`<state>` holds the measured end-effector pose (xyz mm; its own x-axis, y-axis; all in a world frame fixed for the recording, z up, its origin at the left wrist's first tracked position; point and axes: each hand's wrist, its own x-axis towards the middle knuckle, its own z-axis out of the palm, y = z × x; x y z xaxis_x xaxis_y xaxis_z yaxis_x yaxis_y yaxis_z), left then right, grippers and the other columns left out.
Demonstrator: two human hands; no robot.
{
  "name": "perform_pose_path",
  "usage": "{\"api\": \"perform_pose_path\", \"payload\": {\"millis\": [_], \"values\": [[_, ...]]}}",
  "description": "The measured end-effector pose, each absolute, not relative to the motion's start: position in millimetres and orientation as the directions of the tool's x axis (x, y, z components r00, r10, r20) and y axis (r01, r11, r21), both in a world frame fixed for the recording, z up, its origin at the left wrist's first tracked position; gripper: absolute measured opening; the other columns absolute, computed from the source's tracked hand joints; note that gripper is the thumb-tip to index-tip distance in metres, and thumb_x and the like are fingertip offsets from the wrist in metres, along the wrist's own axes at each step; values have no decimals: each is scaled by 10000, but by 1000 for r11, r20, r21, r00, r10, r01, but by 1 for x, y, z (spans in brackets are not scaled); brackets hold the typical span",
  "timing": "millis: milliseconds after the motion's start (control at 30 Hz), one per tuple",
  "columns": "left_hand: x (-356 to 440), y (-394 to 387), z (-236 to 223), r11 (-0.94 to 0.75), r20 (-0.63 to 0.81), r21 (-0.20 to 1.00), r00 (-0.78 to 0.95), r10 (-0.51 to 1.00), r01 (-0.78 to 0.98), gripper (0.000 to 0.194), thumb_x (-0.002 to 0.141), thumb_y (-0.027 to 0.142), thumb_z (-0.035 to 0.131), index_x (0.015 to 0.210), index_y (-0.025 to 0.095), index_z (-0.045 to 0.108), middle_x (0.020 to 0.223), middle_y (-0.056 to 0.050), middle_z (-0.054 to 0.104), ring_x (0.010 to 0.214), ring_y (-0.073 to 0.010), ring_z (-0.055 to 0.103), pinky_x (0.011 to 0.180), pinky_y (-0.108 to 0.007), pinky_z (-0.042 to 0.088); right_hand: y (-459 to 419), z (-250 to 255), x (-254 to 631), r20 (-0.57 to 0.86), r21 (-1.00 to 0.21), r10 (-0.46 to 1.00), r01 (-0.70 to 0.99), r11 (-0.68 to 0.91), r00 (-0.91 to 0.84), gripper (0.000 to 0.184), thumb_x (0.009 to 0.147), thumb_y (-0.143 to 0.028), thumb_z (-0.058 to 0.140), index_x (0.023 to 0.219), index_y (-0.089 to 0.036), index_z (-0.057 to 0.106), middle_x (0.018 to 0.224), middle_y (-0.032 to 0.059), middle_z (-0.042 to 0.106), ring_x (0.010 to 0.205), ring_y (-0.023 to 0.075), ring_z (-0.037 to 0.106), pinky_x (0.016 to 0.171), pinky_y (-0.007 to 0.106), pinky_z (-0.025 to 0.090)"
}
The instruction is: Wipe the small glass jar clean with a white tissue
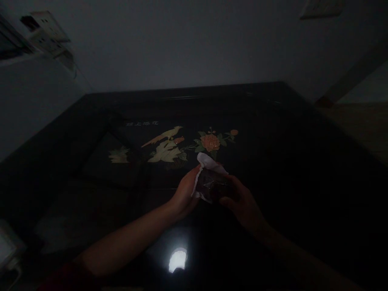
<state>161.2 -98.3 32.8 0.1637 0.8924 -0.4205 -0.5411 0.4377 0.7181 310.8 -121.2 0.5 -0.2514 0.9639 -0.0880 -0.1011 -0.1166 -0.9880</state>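
Note:
In the dim head view, a dark, flat-faced object (210, 184) with a faint sheen is between my hands, above the black tabletop. A crumpled white tissue or cloth (208, 161) lies around its far and left edges. My left hand (184, 194) is closed on the white material from the left, its fingertips hidden behind it. From the right, my right hand (242, 202) grips the dark object, thumb on the near side and fingers across the top. Low light hides what exactly the object is.
The glossy black tabletop (266, 121) carries a bird-and-flower picture (165, 151) and reflects a bright light. A pale wall stands behind it, with power sockets (50, 26) at upper left. A white device with a cable (7, 246) sits at the left edge.

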Motion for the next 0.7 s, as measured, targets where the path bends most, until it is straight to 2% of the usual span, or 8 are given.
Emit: {"api": "perform_pose_path", "payload": {"millis": [133,300,400,533,600,700], "values": [[158,-98,29,532,-470,610,272,840,-587,232,745,354,637,730,122,647,692,-46,672,782,-201,647,793,-310,484,-120,-1,312,6,-989,958,-143,-37,-287,533,684,-442,749,1146,-255,560,1136,71,657,1058,260,622,900,388,505],[156,-97,25,552,-434,586,345,832,-594,217,769,338,625,707,130,630,674,-37,663,770,-198,644,776,-308,484,-118,1,311,45,-993,959,-118,13,-280,560,713,-424,731,1205,-245,531,1259,96,582,1146,273,565,968,418,459],[157,-96,27,522,-387,571,353,852,-633,219,825,338,576,795,133,649,746,-37,685,828,-195,648,823,-305,474,-120,2,310,44,-989,954,-146,0,-296,522,766,-426,676,1225,-248,502,1248,96,590,1144,261,570,965,415,462],[157,-97,30,543,-359,543,407,840,-641,391,883,454,484,943,108,654,876,-75,703,921,-209,646,875,-310,463,-123,2,308,-2,-984,949,-169,-58,-317,534,766,-446,669,1223,-255,471,1282,97,561,1154,254,566,953,399,470],[156,-97,30,551,-368,549,410,835,-628,434,867,489,500,970,94,648,901,-93,706,932,-220,648,868,-312,472,-123,2,308,-11,-979,945,-191,-78,-328,529,767,-446,672,1214,-255,462,1260,92,578,1138,245,578,949,390,473],[155,-99,31,503,-366,597,345,864,-625,301,827,354,607,1013,119,631,921,-70,711,892,-202,660,832,-295,489,-123,4,308,-6,-972,952,-221,-78,-307,496,764,-457,673,1176,-252,490,1194,81,625,1105,242,599,935,382,483]]}}
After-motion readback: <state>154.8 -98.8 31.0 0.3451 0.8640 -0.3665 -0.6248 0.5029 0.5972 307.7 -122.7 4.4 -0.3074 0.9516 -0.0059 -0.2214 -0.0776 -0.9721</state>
